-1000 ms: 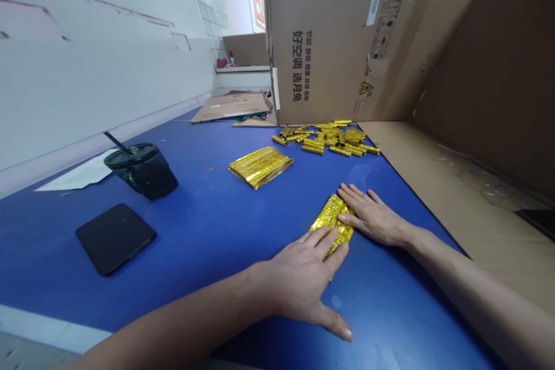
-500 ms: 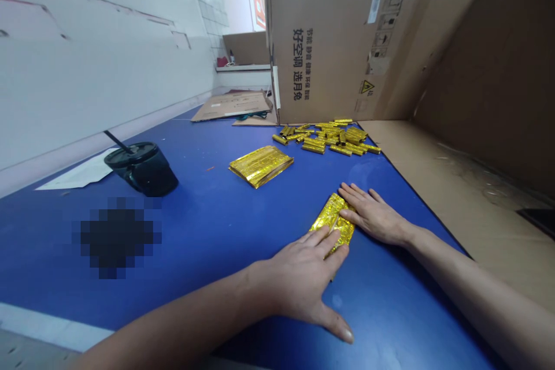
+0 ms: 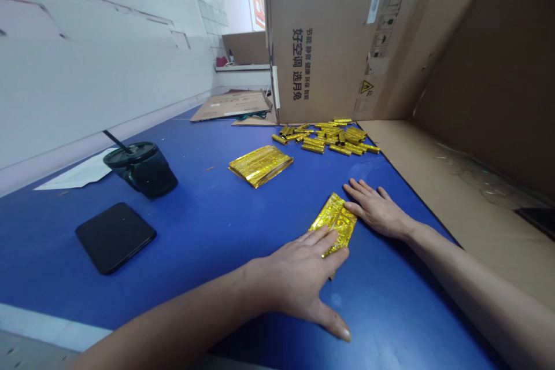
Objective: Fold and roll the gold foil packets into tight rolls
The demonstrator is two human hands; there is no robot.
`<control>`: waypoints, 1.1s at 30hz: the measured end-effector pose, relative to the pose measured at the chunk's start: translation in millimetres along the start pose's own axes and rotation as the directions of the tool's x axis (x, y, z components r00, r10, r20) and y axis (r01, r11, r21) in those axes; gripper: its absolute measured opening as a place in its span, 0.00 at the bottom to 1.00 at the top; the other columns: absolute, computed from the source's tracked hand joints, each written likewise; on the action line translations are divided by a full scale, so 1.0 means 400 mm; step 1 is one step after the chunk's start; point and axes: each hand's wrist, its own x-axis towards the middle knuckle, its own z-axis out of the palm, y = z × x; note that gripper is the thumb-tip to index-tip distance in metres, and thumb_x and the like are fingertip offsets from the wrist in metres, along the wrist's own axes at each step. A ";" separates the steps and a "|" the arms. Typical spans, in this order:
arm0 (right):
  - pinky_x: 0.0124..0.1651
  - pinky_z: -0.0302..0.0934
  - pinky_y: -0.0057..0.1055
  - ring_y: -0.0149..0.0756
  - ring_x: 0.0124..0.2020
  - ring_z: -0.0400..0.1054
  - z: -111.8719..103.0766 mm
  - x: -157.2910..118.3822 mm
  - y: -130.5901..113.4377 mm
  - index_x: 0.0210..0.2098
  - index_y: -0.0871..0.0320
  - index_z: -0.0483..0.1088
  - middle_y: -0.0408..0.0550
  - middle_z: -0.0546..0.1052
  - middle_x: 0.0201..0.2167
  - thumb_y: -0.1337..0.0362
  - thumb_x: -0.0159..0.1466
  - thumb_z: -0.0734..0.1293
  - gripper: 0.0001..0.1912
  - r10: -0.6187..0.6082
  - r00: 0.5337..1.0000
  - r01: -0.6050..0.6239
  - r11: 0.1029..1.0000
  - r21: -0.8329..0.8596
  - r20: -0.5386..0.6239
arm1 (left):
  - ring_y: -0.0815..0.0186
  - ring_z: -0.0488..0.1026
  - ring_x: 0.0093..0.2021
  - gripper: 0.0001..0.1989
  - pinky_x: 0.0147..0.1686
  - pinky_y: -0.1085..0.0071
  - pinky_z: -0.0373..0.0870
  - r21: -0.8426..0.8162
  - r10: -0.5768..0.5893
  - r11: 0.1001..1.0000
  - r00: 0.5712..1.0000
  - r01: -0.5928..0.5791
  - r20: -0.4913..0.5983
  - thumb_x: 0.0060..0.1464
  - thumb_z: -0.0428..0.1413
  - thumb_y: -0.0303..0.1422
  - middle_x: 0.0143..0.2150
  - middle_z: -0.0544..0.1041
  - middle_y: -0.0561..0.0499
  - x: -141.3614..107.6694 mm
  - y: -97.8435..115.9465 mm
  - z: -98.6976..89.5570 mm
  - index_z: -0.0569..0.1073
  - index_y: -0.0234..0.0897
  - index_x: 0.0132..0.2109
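A shiny gold foil sheet [image 3: 344, 222], with a crease or seam along its middle, lies flat on the blue tabletop [image 3: 208, 254]. My left hand [image 3: 303, 277] rests flat over its near end, fingers spread and thumb out to the side, hiding that part. At the foil's far right edge is my right hand [image 3: 375, 208], fingers stretched out and its thumb touching the foil. Farther back lies a stack of gold foil sheets [image 3: 261, 165]. Behind it, several narrow gold foil rolls or folded strips [image 3: 333, 137] form a loose pile.
A large cardboard box [image 3: 338, 46] stands at the back, with more cardboard [image 3: 433, 156] along the right edge. On the left are a dark mug with a straw [image 3: 145, 170], a white paper [image 3: 80, 172] and a black phone-like slab [image 3: 116, 237]. Flattened cardboard [image 3: 234, 105] lies at the back.
My right hand has slid slightly away to the right, uncovering more of the foil's far edge. My left hand stays nearly in place on the foil.
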 end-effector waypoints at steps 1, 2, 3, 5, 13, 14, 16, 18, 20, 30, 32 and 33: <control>0.56 0.37 0.52 0.43 0.60 0.36 0.000 0.000 0.000 0.59 0.56 0.48 0.50 0.46 0.61 0.48 0.61 0.45 0.31 0.003 1.000 -0.003 1.000 0.003 0.000 | 0.51 0.38 0.60 0.48 0.56 0.57 0.43 -0.010 0.000 1.000 1.000 0.000 0.008 0.38 0.48 0.58 0.62 0.43 0.38 -0.001 -0.001 0.001 0.49 0.31 0.59; 0.56 0.37 0.52 0.43 0.60 0.36 -0.001 0.001 0.000 0.59 0.56 0.48 0.50 0.46 0.61 0.48 0.61 0.45 0.30 0.006 1.000 -0.006 1.000 0.005 0.002 | 0.51 0.36 0.61 0.48 0.56 0.56 0.42 -0.017 0.000 1.000 1.000 0.000 0.013 0.37 0.48 0.58 0.62 0.41 0.39 -0.001 -0.002 0.003 0.48 0.31 0.60; 0.56 0.37 0.52 0.43 0.60 0.36 -0.001 0.001 0.000 0.59 0.56 0.48 0.50 0.46 0.61 0.48 0.61 0.45 0.30 0.008 1.000 -0.008 1.000 0.007 0.005 | 0.50 0.35 0.61 0.49 0.56 0.56 0.41 -0.019 0.000 1.000 1.000 0.000 0.017 0.37 0.48 0.59 0.62 0.39 0.39 -0.001 -0.003 0.006 0.47 0.31 0.60; 0.56 0.37 0.52 0.43 0.60 0.36 -0.003 0.001 0.000 0.59 0.56 0.48 0.50 0.46 0.61 0.49 0.61 0.45 0.30 0.008 1.000 -0.008 1.000 0.010 0.011 | 0.50 0.32 0.60 0.51 0.56 0.56 0.38 -0.009 0.002 1.000 1.000 -0.002 0.016 0.37 0.48 0.59 0.62 0.36 0.38 0.000 -0.003 0.013 0.44 0.29 0.61; 0.56 0.37 0.52 0.43 0.60 0.37 -0.002 0.003 0.002 0.58 0.56 0.48 0.50 0.47 0.61 0.49 0.61 0.45 0.30 0.003 1.000 -0.003 1.000 0.000 0.006 | 0.49 0.26 0.60 0.52 0.56 0.54 0.34 0.007 -0.061 0.998 0.998 0.061 -0.009 0.38 0.45 0.60 0.62 0.30 0.37 0.004 0.006 0.040 0.39 0.28 0.61; 0.55 0.37 0.52 0.43 0.60 0.37 -0.001 0.003 0.002 0.58 0.56 0.48 0.50 0.47 0.60 0.49 0.61 0.45 0.30 0.003 1.000 -0.003 1.000 0.001 0.003 | 0.49 0.25 0.59 0.53 0.56 0.53 0.35 0.004 -0.069 0.998 0.997 0.069 -0.018 0.38 0.46 0.60 0.62 0.29 0.37 0.005 0.007 0.043 0.39 0.29 0.61; 0.55 0.38 0.53 0.43 0.60 0.37 0.000 0.003 0.003 0.58 0.56 0.49 0.50 0.47 0.60 0.49 0.61 0.45 0.30 0.002 1.000 -0.002 1.000 0.005 -0.001 | 0.48 0.25 0.59 0.53 0.56 0.53 0.36 -0.003 -0.077 0.997 0.996 0.077 -0.033 0.37 0.46 0.61 0.61 0.27 0.36 0.007 0.008 0.045 0.39 0.29 0.61; 0.55 0.38 0.53 0.43 0.60 0.37 0.000 0.003 0.003 0.58 0.56 0.49 0.50 0.47 0.60 0.49 0.61 0.46 0.30 0.001 1.000 -0.001 1.000 0.006 0.000 | 0.48 0.25 0.59 0.54 0.55 0.53 0.37 -0.007 -0.080 0.997 0.996 0.079 -0.041 0.37 0.46 0.61 0.61 0.27 0.36 0.011 0.008 0.045 0.38 0.28 0.61; 0.55 0.38 0.53 0.43 0.60 0.37 -0.001 0.003 0.001 0.58 0.56 0.49 0.50 0.48 0.60 0.49 0.61 0.46 0.30 0.002 1.000 -0.002 1.000 0.003 0.002 | 0.49 0.27 0.60 0.54 0.56 0.53 0.37 -0.006 -0.088 0.996 0.995 0.088 -0.042 0.37 0.46 0.61 0.62 0.31 0.35 0.015 0.008 0.042 0.38 0.28 0.61; 0.55 0.39 0.52 0.44 0.60 0.39 -0.007 0.000 -0.005 0.57 0.55 0.51 0.50 0.50 0.60 0.52 0.62 0.46 0.27 0.024 1.000 -0.024 1.000 -0.004 0.007 | 0.49 0.35 0.60 0.53 0.56 0.57 0.40 0.058 -0.144 0.987 0.988 0.147 -0.054 0.39 0.39 0.62 0.61 0.40 0.31 0.028 0.011 0.034 0.43 0.21 0.59; 0.55 0.40 0.52 0.43 0.60 0.40 -0.009 -0.002 -0.010 0.57 0.56 0.51 0.52 0.51 0.60 0.54 0.62 0.46 0.26 0.020 1.000 -0.020 1.000 -0.014 -0.010 | 0.49 0.35 0.60 0.52 0.56 0.58 0.39 0.073 -0.141 0.987 0.988 0.145 -0.060 0.40 0.40 0.62 0.61 0.40 0.31 0.027 0.012 0.036 0.43 0.20 0.59; 0.55 0.40 0.52 0.43 0.60 0.40 -0.011 -0.004 -0.016 0.57 0.57 0.51 0.53 0.50 0.60 0.54 0.62 0.46 0.27 0.016 0.999 -0.016 1.000 -0.020 -0.034 | 0.49 0.35 0.60 0.52 0.56 0.58 0.39 0.078 -0.137 0.987 0.989 0.142 -0.061 0.40 0.40 0.61 0.61 0.40 0.31 0.027 0.012 0.036 0.43 0.20 0.59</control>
